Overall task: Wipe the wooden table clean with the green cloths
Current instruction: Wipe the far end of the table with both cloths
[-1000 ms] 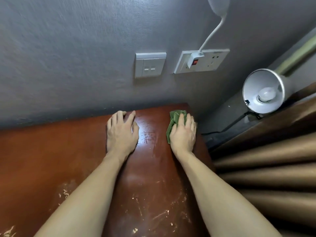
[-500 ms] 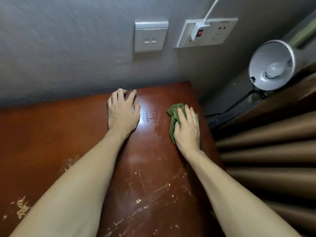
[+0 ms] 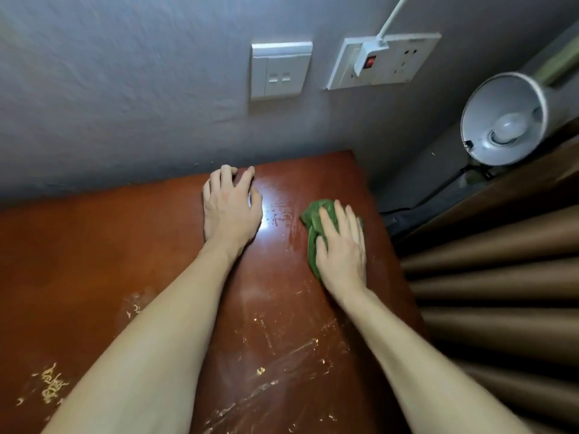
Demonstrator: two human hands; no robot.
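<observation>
The left hand (image 3: 230,208) lies flat, the right hand (image 3: 341,249) presses flat on the crumpled green cloth (image 3: 313,220), and the red-brown wooden bench (image 3: 94,261) has pale crumbs (image 3: 51,385) left.

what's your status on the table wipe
Right hand pressing green cloth near right edge. Left hand resting on table, no cloth seen. Crumbs front-left.

Grey wall (image 3: 125,89), switch (image 3: 280,70), pwr socket (image 3: 385,61), lamp (image 3: 504,119), curtain (image 3: 501,277)
</observation>
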